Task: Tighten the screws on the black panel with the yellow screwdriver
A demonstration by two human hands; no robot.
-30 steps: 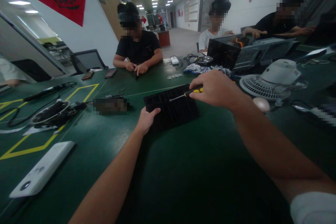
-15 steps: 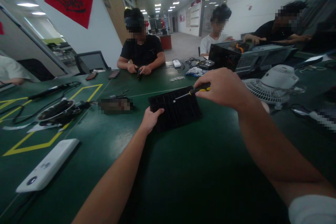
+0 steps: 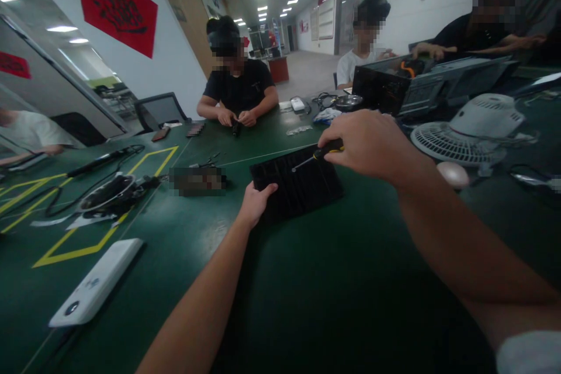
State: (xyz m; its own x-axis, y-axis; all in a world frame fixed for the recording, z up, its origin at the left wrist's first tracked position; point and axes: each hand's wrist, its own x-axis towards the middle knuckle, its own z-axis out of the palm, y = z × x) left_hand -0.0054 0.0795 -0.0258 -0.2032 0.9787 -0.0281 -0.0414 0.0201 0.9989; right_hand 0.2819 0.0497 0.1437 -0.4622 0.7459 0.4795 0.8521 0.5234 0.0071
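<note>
A black compartmented tray (image 3: 307,196) lies on the green table, its left edge pinched between the thumb and fingers of my left hand (image 3: 258,201). My right hand (image 3: 362,143) grips a black and yellow screwdriver (image 3: 328,149) from above. The screwdriver's thin shaft slants down to the left over the tray. At its tip is a small pale round piece (image 3: 294,170), which looks like a screw; whether it sits on the tip or in the tray I cannot tell.
A white power bank (image 3: 96,283) lies at the left on the green table (image 3: 184,263). Cables and a black device (image 3: 107,193) are behind it. A white fan (image 3: 477,125) and an open metal case (image 3: 421,93) stand at the right. Several people sit around.
The view has shifted slightly, so most things appear a little to the right. Both hands keep their holds, and the screwdriver tip remains over the tray.
</note>
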